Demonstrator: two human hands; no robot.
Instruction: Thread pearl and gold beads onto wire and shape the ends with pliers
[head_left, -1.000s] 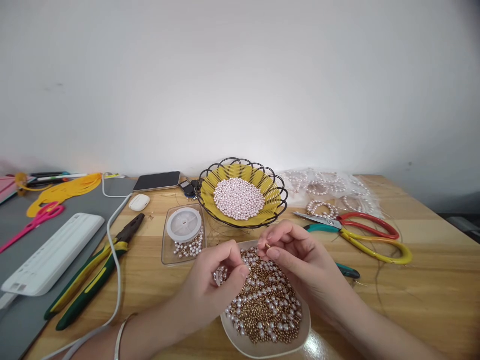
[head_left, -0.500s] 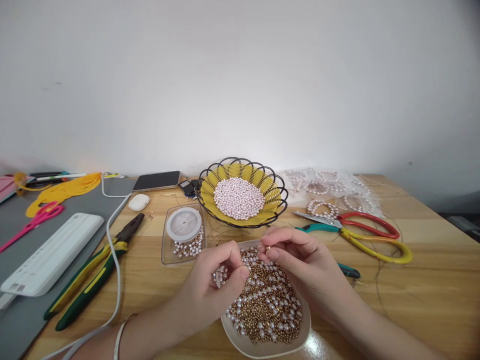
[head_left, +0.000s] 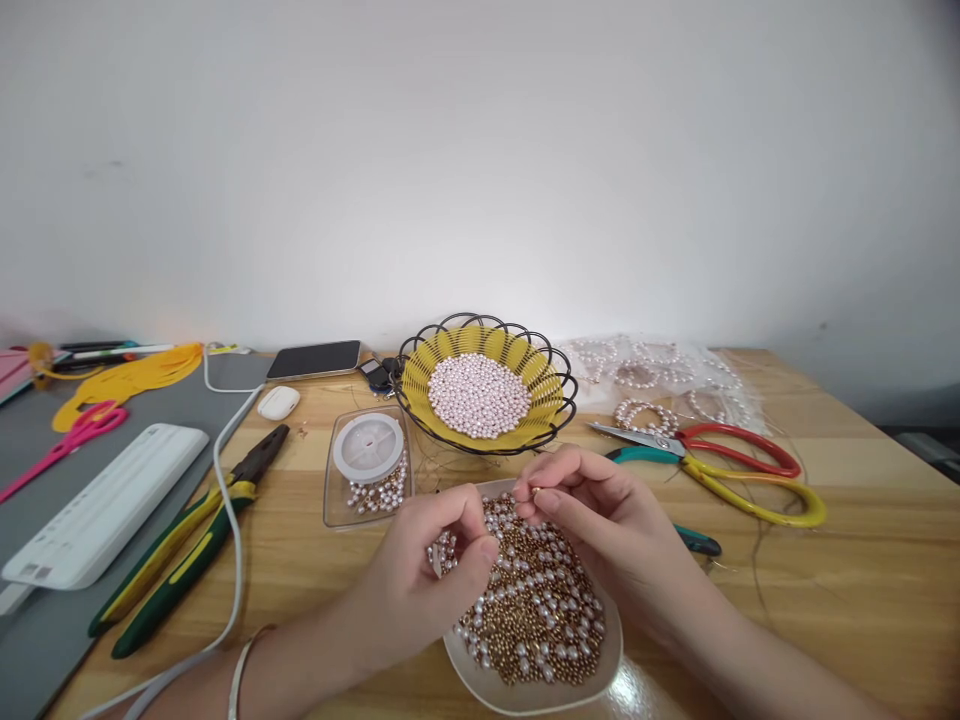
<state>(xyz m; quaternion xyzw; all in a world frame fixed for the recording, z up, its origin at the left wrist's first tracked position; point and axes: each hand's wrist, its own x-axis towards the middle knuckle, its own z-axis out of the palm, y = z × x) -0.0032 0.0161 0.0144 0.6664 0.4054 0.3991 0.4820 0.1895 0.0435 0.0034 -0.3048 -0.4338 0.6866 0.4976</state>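
Observation:
Both hands are over a white dish (head_left: 459, 668) of small gold beads and pearl beads. My left hand (head_left: 442, 560) is closed, thumb and forefinger pressed together at the dish's left side; whatever they pinch is too small to make out. My right hand (head_left: 600, 510) pinches a tiny gold bead (head_left: 535, 492) between thumb and forefinger above the dish's back edge. Strung pearls show beside my left fingers. Behind the hands stands a yellow and black basket (head_left: 551, 385) holding pearl beads (head_left: 478, 395).
Left of the dish are a clear box (head_left: 328, 500) with a spool (head_left: 367, 447), green-yellow pliers (head_left: 180, 550), a white cable and a power bank (head_left: 105, 505). To the right lie red-yellow scissors (head_left: 739, 470), teal-handled pliers (head_left: 697, 541) and bagged pearl rings (head_left: 652, 365).
My right hand's fingers have closed a little more around the gold bead, which now shows less. My left hand has barely moved.

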